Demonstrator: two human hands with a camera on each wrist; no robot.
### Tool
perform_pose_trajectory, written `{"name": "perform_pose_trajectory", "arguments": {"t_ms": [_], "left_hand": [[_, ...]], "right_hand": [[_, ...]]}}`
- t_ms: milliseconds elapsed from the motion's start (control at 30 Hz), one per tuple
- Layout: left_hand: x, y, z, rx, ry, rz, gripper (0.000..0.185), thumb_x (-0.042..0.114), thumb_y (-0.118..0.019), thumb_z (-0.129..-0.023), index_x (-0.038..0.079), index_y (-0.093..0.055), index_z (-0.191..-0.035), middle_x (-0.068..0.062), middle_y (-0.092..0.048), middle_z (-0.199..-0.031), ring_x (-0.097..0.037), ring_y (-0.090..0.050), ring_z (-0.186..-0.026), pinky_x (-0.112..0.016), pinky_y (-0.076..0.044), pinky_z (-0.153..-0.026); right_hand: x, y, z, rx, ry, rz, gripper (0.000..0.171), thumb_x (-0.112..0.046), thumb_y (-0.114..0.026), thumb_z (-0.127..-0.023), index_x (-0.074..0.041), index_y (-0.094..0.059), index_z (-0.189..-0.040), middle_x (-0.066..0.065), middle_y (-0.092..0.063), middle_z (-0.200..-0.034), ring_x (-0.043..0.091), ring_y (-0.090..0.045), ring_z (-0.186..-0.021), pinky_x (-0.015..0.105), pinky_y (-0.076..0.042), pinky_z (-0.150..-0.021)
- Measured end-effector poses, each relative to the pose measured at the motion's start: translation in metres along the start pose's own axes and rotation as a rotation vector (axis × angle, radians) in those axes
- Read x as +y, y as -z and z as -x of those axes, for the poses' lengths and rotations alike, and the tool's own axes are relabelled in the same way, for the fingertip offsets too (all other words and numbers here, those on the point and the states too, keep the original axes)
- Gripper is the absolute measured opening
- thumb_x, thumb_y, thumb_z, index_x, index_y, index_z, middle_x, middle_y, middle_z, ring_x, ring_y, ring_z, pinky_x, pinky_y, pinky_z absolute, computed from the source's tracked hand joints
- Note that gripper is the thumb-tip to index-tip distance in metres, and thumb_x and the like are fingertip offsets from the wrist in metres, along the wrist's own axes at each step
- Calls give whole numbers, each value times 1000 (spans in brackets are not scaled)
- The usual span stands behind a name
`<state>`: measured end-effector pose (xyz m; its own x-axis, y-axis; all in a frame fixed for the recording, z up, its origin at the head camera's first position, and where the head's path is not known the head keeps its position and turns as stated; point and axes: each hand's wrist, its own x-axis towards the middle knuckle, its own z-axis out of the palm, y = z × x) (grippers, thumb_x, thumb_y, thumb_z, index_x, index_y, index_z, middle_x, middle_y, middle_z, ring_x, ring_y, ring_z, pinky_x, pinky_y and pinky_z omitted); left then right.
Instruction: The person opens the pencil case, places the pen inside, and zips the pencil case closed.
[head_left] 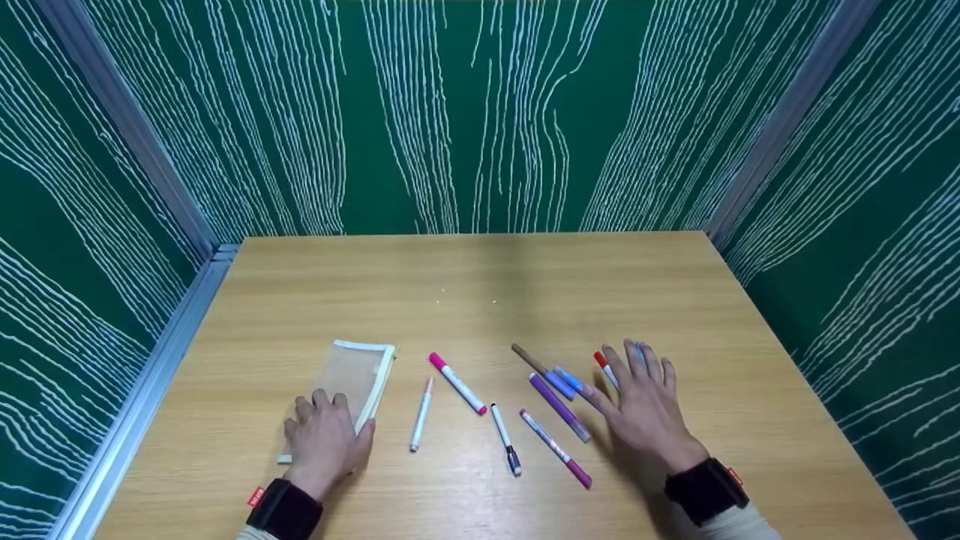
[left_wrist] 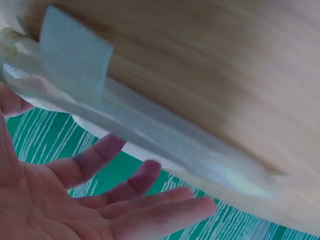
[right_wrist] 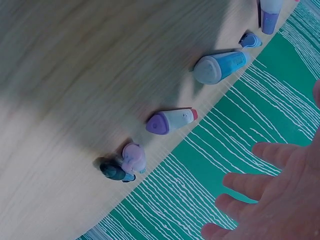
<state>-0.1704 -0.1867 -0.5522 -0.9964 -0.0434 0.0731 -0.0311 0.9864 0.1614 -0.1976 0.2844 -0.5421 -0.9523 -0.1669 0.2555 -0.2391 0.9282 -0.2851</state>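
The left hand [head_left: 324, 442] lies flat with relaxed fingers on the near end of the mesh pouch [head_left: 352, 379], and the open right hand [head_left: 646, 409] is spread over the red pen [head_left: 606, 370] and blue pen [head_left: 566, 382] on the bench [head_left: 480, 300]. The loose pens lie close together, so the spread fingers could knock a neighbour such as the purple pen [head_left: 559, 407] and make it roll away. The thin pouch may also slide, because it is only pressed and not gripped.

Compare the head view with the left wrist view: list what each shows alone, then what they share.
Head only: the right hand spread over pens, a pink pen, a purple pen and others scattered on the table. Left wrist only: the left hand's palm side, fingers relaxed, apart from the pouch's edge. Both: the left hand, the clear mesh pouch, wooden tabletop, green walls.
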Motion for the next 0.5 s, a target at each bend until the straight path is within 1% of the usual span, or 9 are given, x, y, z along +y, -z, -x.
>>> {"name": "perform_pose_trajectory", "arguments": {"t_ms": [133, 233, 300, 367, 500], "left_hand": [[-3, -3, -2, -3, -4, 27, 78, 53, -68, -88, -12, -53, -127, -45, -43, -132, -67, -47, -116, -78, -46, -81], [-3, -4, -2, -27, 2, 15, 85, 58, -64, -90, -10, -48, -139, -49, -37, -139, -68, -47, -115, -77, -47, -81], [-1, -4, -1, -40, 14, 7, 87, 59, -63, -90, -8, -46, -143, -49, -41, -136, -67, -50, -113, -75, -48, -81], [1, -3, 0, -44, 24, 2, 85, 59, -62, -92, -8, -48, -142, -48, -46, -129, -65, -52, -111, -73, -49, -80], [5, -3, 2, -14, 19, 31, 70, 53, -61, -93, -9, -57, -124, -42, -56, -107, -57, -58, -100, -67, -52, -72]], "right_hand": [[-1, 0, 0, -7, -1, 9, 80, -61, -56, -99, -7, -41, -156, 30, -28, -161, 50, -16, -150, 72, -5, -115], [-1, 0, 1, 2, 5, 17, 79, -60, -56, -99, -7, -41, -156, 30, -28, -160, 50, -18, -149, 72, -6, -115], [-1, 0, 1, 8, 9, 14, 78, -59, -56, -99, -7, -42, -156, 30, -29, -160, 50, -18, -149, 71, -7, -115], [-2, 0, 2, 11, 11, 8, 78, -58, -57, -99, -8, -42, -156, 30, -29, -160, 50, -19, -149, 71, -7, -115], [-3, 0, 2, 10, 9, 1, 77, -57, -58, -99, -8, -42, -156, 30, -29, -160, 50, -19, -150, 71, -7, -115]]}}
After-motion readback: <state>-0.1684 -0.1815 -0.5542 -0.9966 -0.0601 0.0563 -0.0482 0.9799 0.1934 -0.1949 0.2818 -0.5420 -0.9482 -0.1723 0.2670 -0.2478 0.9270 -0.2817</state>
